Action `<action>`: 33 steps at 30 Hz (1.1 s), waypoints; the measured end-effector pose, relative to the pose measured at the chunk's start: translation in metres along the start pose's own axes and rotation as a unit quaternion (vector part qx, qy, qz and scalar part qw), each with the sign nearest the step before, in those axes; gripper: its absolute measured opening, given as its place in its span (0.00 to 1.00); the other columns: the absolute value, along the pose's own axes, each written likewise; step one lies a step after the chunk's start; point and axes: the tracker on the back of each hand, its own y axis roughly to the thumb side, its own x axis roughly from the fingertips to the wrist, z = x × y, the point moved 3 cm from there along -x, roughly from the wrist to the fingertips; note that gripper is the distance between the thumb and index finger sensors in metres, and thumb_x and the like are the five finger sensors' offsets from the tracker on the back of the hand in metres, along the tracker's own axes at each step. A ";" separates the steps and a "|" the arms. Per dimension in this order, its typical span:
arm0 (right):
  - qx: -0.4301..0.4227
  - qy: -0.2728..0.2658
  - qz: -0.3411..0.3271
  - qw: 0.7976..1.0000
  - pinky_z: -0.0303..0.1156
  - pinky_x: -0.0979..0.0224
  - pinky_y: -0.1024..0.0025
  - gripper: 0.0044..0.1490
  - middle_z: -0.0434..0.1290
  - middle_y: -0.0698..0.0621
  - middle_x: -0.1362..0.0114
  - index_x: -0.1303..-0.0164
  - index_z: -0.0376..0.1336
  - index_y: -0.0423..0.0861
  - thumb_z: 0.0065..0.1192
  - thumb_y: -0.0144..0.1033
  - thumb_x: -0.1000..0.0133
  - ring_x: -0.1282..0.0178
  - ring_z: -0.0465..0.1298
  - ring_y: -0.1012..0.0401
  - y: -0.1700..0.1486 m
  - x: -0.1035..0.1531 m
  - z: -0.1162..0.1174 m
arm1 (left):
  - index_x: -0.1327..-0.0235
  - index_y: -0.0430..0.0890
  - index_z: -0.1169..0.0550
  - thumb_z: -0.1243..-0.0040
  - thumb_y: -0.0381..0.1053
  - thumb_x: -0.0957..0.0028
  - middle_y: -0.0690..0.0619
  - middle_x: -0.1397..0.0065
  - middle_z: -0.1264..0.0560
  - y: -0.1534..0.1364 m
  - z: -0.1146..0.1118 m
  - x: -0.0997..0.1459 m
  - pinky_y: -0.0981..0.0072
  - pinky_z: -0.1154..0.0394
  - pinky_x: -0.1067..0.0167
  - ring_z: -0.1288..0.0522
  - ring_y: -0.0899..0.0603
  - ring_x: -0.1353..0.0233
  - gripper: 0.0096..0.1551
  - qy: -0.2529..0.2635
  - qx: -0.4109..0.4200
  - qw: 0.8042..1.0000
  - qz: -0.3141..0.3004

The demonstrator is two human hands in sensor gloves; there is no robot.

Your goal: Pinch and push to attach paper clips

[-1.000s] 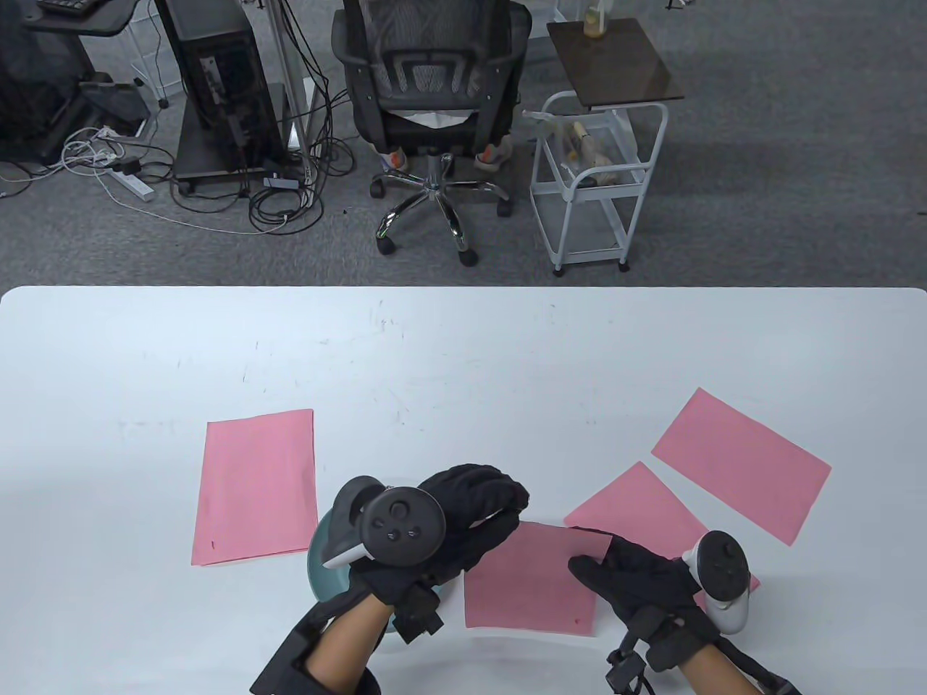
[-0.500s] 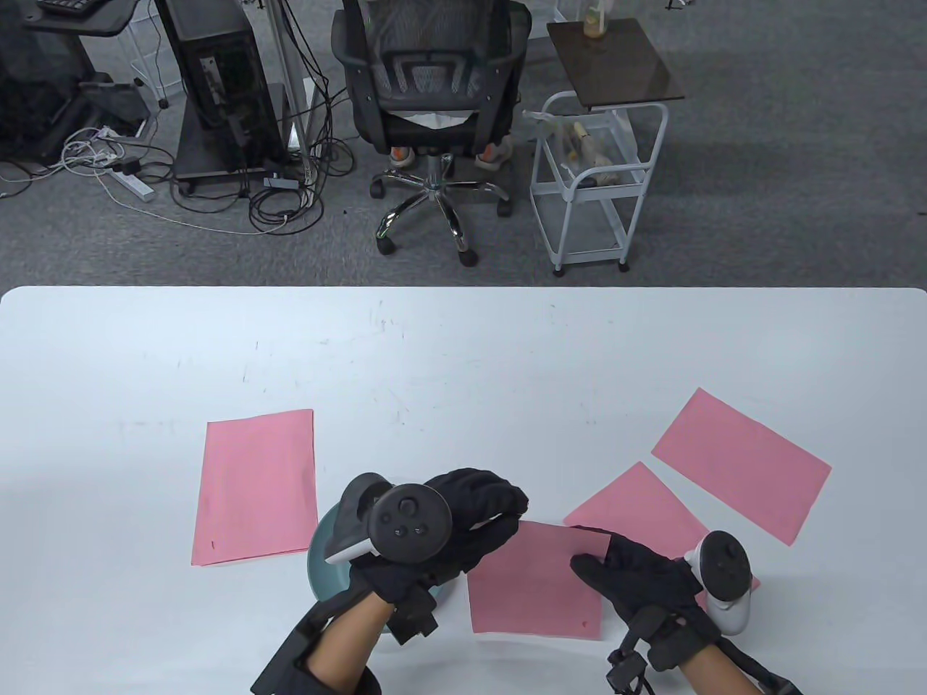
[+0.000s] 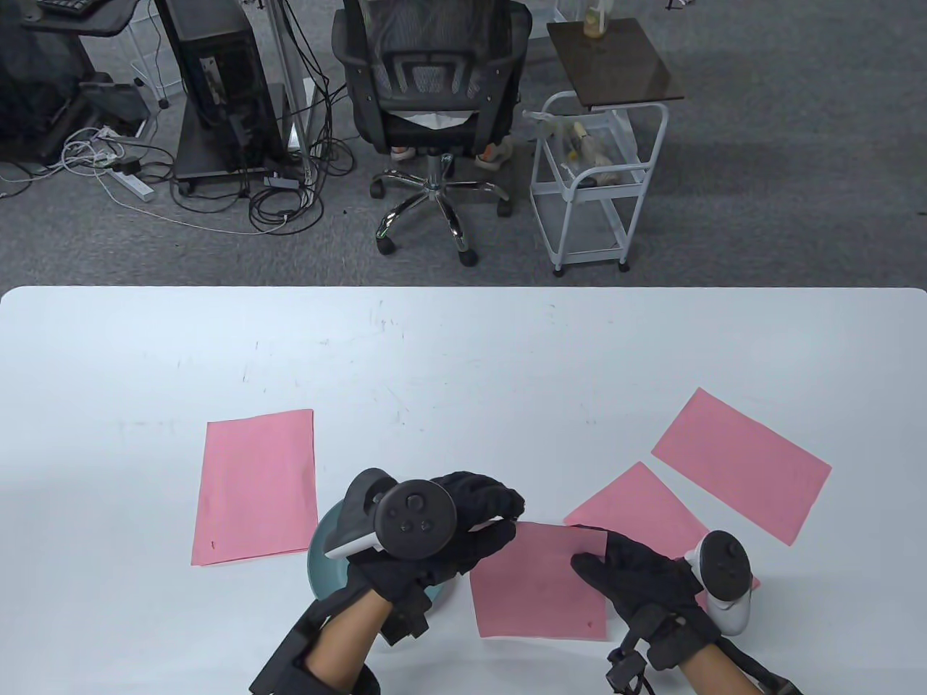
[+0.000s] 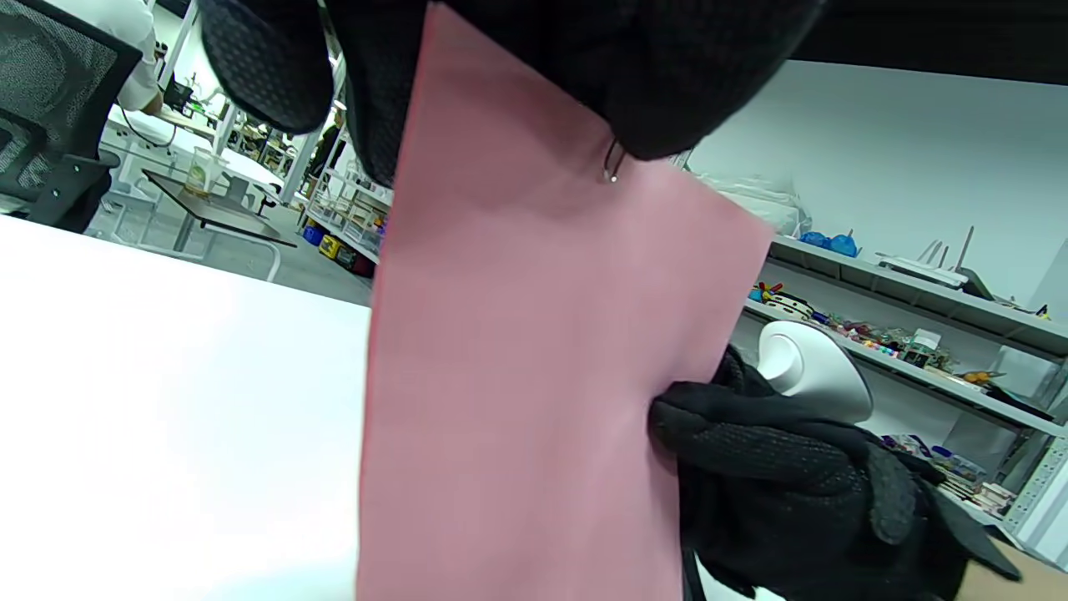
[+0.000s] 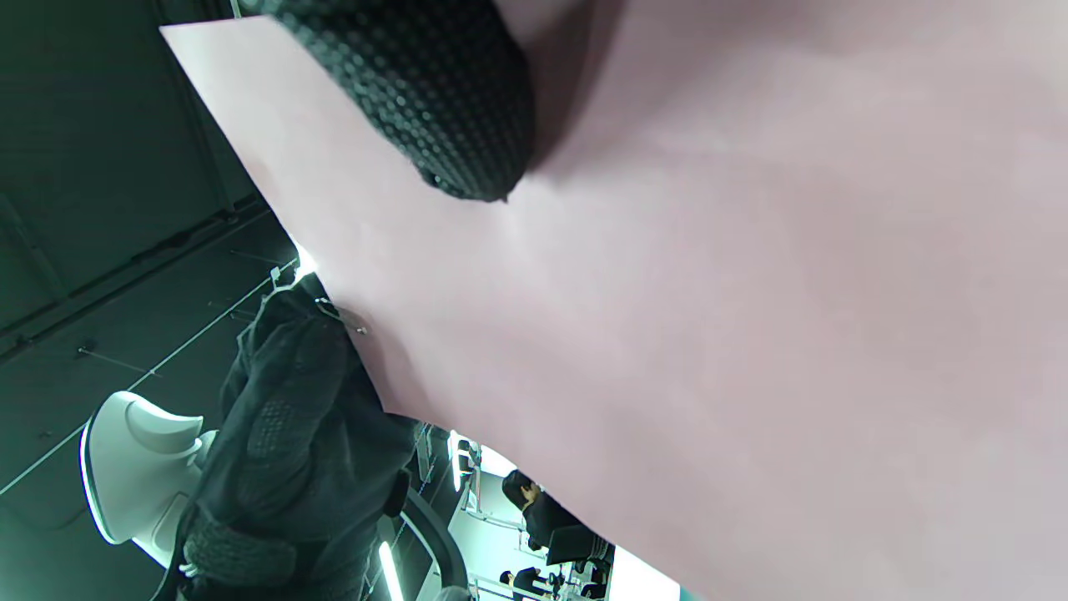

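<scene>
Grey carpet floor (image 3: 760, 181) holds an office chair (image 3: 431, 94) and white cart (image 3: 590, 181).

- The held sheet (image 3: 539, 586) lies between the left hand's (image 3: 463, 528) fingertips, at its far left corner, and the right hand's (image 3: 637, 579) fingers on its right edge.
- A paper clip (image 4: 613, 163) sits on that sheet's edge, under the left fingertips.
- A bowl (image 3: 329, 561) sits under the left hand.
- Left of the left fingers lies one sheet (image 3: 255, 486).
- Right of and beyond the right fingers lie two more sheets (image 3: 637, 510) (image 3: 742, 463).
</scene>
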 end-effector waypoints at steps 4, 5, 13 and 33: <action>0.000 0.000 0.000 1.000 0.75 0.37 0.54 0.23 0.78 0.47 0.32 0.31 0.69 0.48 0.66 0.31 0.38 0.37 0.80 0.51 0.000 0.000 0.000 | 0.29 0.48 0.22 0.34 0.54 0.37 0.48 0.27 0.22 0.003 -0.001 -0.001 0.35 0.32 0.26 0.25 0.36 0.24 0.25 0.007 -0.018 1.000 0.005; -0.001 0.000 -0.001 1.000 0.75 0.37 0.54 0.23 0.78 0.47 0.32 0.31 0.69 0.48 0.66 0.31 0.38 0.37 0.80 0.52 0.000 0.000 0.000 | 0.30 0.48 0.22 0.34 0.52 0.37 0.48 0.28 0.21 0.003 -0.001 -0.001 0.35 0.32 0.27 0.24 0.36 0.25 0.23 0.009 -0.023 1.000 0.007; -0.009 -0.001 0.002 1.000 0.75 0.37 0.54 0.23 0.79 0.47 0.32 0.31 0.69 0.48 0.66 0.31 0.38 0.37 0.80 0.51 0.000 0.000 0.000 | 0.34 0.47 0.19 0.33 0.51 0.38 0.49 0.32 0.18 0.000 -0.003 -0.002 0.36 0.30 0.28 0.22 0.37 0.29 0.21 0.004 -0.014 1.000 0.012; -0.020 -0.003 0.012 1.000 0.75 0.38 0.55 0.23 0.79 0.47 0.33 0.31 0.69 0.48 0.66 0.30 0.38 0.38 0.81 0.52 -0.001 0.000 0.002 | 0.34 0.47 0.19 0.32 0.51 0.38 0.49 0.33 0.18 -0.003 -0.018 -0.008 0.37 0.30 0.28 0.21 0.37 0.29 0.21 -0.039 -0.039 0.998 0.025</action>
